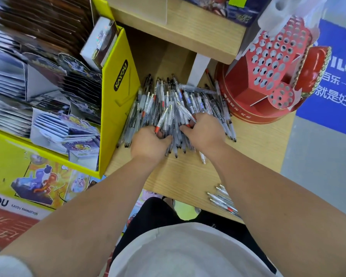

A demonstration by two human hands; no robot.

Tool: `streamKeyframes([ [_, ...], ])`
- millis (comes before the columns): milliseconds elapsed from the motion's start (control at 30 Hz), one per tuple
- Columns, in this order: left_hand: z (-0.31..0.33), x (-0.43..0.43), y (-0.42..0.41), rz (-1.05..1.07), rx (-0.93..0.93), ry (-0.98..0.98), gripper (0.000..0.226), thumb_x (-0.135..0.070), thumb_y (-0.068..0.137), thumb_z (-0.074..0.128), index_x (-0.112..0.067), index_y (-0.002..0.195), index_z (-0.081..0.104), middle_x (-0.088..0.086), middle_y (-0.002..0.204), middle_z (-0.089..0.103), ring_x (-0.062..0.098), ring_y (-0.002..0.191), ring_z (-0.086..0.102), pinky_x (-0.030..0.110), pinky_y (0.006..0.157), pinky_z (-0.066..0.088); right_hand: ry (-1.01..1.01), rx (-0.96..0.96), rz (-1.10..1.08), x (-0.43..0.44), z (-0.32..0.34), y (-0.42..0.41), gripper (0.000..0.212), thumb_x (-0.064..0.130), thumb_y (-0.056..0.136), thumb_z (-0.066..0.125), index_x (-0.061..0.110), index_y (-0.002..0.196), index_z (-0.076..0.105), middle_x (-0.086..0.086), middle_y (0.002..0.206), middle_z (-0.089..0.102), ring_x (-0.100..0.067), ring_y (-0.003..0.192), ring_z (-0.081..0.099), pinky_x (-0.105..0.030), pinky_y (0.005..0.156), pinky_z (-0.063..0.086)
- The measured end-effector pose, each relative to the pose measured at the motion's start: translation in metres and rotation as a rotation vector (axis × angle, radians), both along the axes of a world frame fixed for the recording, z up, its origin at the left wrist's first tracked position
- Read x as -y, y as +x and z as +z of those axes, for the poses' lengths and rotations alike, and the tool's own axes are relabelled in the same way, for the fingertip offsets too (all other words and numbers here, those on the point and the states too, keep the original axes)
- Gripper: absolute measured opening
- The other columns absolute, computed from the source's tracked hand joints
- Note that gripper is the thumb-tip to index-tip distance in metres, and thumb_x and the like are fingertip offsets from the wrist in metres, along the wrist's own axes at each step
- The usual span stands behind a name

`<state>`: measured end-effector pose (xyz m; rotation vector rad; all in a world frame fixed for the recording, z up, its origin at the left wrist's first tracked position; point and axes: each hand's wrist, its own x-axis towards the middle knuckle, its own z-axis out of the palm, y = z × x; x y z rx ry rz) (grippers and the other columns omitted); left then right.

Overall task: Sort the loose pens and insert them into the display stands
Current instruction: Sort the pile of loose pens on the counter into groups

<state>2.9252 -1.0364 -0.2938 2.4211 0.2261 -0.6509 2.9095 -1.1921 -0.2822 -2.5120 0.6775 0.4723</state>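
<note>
Reaching forward, palms down | left hand (148,141) gripping pens (178,104) | right hand (203,130) curled round pens in same pile

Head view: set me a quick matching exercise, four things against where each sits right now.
Things:
1. pile of pens
2. red stand
3. yellow box
4. small bunch of pens

Places:
a. left of the pile
b. at the near edge of the table
c. right of the pile
d. gripped by the left hand and right hand

Pairs: 1-d, 2-c, 3-a, 4-b.
</note>
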Motion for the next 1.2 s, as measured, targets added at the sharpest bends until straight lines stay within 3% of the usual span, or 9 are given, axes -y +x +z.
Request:
streamKeyframes([
  [333,0.002,-0.006,-0.01,-0.048,-0.012,-0.048,0.033,-0.026,0.084,0.07,-0.013,0.062,0.048,0.002,0.056,0.053,0.019,0.05,0.05,0.025,0.046,0.032,0.075,0.044,-0.04,0.001,0.003,-0.012,0.046,0.036,0.084,0.076,0.018,0.059,0.041,0.003,0.053,0.045,-0.013,0.048,0.043,-0.025,0.047,0.027],
  [567,0.008,-0.016,-0.014,0.197,-0.17,-0.348,0.033,-0.024,0.096,0.061,-0.016,0.069,0.044,-0.003,0.053,0.037,0.011,0.043,0.031,0.024,0.045,0.024,0.117,0.038,-0.013,0.003,0.007,-0.018,0.04,0.03,0.092,0.066,0.019,0.061,0.043,0.003,0.052,0.047,-0.016,0.047,0.047,-0.025,0.047,0.031],
  [700,0.015,-0.024,-0.02,0.221,-0.255,-0.437,0.017,-0.028,0.099,0.052,-0.014,0.092,0.056,0.005,0.07,0.048,0.018,0.058,0.042,0.032,0.061,0.035,0.185,0.034,0.004,0.006,0.011,-0.023,0.039,0.033,0.095,0.064,0.021,0.064,0.044,0.004,0.055,0.045,-0.014,0.048,0.044,-0.027,0.052,0.033],
  [800,0.018,-0.026,-0.029,0.197,-0.302,-0.538,0.014,-0.027,0.098,0.051,-0.015,0.091,0.054,0.009,0.079,0.057,0.024,0.07,0.052,0.039,0.066,0.043,0.316,0.021,-0.061,0.009,0.017,-0.03,0.043,0.036,0.095,0.066,0.023,0.065,0.039,0.004,0.056,0.04,-0.013,0.048,0.038,-0.028,0.053,0.032],
  [900,0.024,-0.023,-0.041,0.137,-0.361,-0.675,0.01,-0.016,0.106,0.045,-0.012,0.1,0.052,0.011,0.081,0.067,0.024,0.064,0.063,0.036,0.056,0.049,0.552,-0.013,-0.206,0.008,0.022,-0.044,0.029,0.037,0.095,0.067,0.016,0.08,0.054,0.006,0.054,0.043,-0.012,0.047,0.038,-0.027,0.053,0.034],
  [1000,0.025,-0.017,-0.051,0.024,-0.343,-0.687,0.012,-0.016,0.107,0.045,-0.016,0.107,0.057,0.005,0.081,0.072,0.022,0.072,0.069,0.044,0.068,0.057,0.673,-0.083,-0.244,-0.002,0.025,-0.057,0.025,0.036,0.095,0.066,0.012,0.091,0.061,0.005,0.057,0.045,-0.014,0.054,0.04,-0.032,0.062,0.037],
  [1133,0.029,-0.006,-0.055,0.109,-0.414,-0.787,0.018,-0.012,0.108,0.043,-0.013,0.116,0.059,0.009,0.093,0.074,0.028,0.077,0.074,0.04,0.067,0.06,0.598,-0.047,-0.223,-0.017,0.031,-0.062,0.03,0.032,0.101,0.057,0.01,0.08,0.06,-0.002,0.062,0.052,-0.016,0.053,0.047,-0.025,0.056,0.044],
  [1200,0.031,0.0,-0.054,0.185,-0.452,-0.828,0.018,-0.013,0.109,0.042,-0.014,0.115,0.059,0.008,0.091,0.075,0.026,0.075,0.075,0.041,0.067,0.061,0.498,0.015,-0.18,-0.022,0.03,-0.061,0.039,0.039,0.102,0.049,0.005,0.085,0.06,-0.013,0.077,0.063,-0.027,0.07,0.062,-0.036,0.066,0.056],
])
